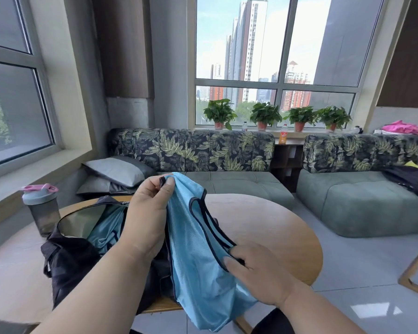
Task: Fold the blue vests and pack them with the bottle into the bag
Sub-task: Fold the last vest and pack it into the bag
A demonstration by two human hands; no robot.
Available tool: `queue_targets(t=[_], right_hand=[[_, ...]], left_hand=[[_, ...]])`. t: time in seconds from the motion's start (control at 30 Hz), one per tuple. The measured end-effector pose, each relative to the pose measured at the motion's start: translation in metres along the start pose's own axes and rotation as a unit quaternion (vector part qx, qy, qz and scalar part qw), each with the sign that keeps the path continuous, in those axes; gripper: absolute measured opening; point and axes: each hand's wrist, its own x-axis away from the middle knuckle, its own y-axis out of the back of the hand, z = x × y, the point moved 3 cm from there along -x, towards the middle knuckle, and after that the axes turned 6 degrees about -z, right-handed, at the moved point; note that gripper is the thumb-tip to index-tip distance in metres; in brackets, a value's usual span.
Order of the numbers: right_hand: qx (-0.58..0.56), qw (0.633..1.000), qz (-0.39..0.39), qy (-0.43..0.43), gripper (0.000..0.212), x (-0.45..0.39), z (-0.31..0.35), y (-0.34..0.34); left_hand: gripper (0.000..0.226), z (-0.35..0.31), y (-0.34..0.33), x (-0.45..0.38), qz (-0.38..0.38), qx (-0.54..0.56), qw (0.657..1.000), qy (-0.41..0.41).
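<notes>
Vest fold, in progress. My left hand [150,208] is raised above the surface [263,220], thumb and fingers pinching the top of a blue vest [193,251] at what looks like a dark-trimmed strap. My right hand [256,271] sits lower and nearer to me, fingers curled round the dark edging on the other side of the same vest. Held at two points like this, the cloth hangs slack between the hands and drapes past the near edge of the surface, so gravity pulls it straight; I judge this is the shake-out before a fold, not the fold itself. The fabric is thin and slippery-looking, likely to slide if laid down carelessly. The dark bag [70,256] lies on the surface to the left, directly under my left forearm, its zip mouth gaping. More blue cloth [104,232] shows inside, probably a vest already packed, though I cannot tell how neatly. The bottle [41,208], grey with a pink cap, stands upright behind the bag near the far-left rim of the surface, not yet packed. Its place beside the open mouth keeps it handy for the last step. Remaining by my estimate: fold this vest, stow it, add the bottle.
</notes>
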Motion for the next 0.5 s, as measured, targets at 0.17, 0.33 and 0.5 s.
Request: queue_targets(t=[0.17,0.33,0.5], right_hand=[[-0.023,0.987,-0.14,0.078,0.05,0.0,-0.013,0.013],[0.019,0.96,-0.244,0.136,0.044,-0.001,-0.011,0.021],[0.068,0.976,-0.179,0.108,0.06,-0.005,-0.023,0.009]], left_hand=[[0.018,-0.002,0.014,-0.01,-0.04,0.002,0.999,0.002],[0.02,0.001,0.019,-0.015,-0.052,0.021,0.998,-0.006],[0.025,0.002,0.015,-0.011,-0.048,0.044,0.998,0.018]])
